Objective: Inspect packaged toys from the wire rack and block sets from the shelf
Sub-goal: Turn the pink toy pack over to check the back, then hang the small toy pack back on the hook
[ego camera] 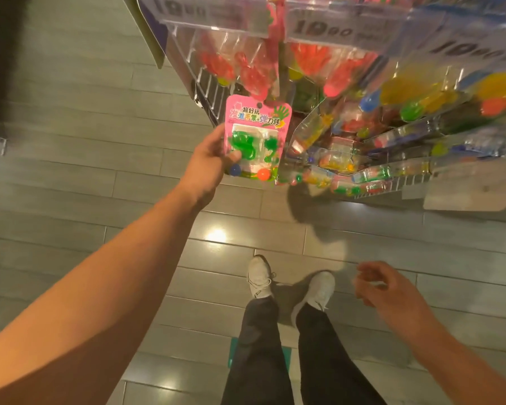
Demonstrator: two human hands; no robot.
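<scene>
My left hand (208, 162) grips a pink carded toy pack (256, 135) by its left edge, thumb across the front. The pack shows a green sticky hand and a blue and an orange ball under clear plastic. It hangs just in front of the wire rack (214, 97), whose hooks carry many similar packs of red, yellow and green toys (327, 68). My right hand (389, 290) hovers low on the right, away from the rack, fingers loosely curled and apart, holding nothing.
Clear price-tag holders (322, 27) marked with prices jut out along the rack's top. Lower hooks with small packs (362, 171) stick out to the right. Grey plank floor (70, 171) lies below; my white shoes (260, 276) and dark trousers stand close to the rack.
</scene>
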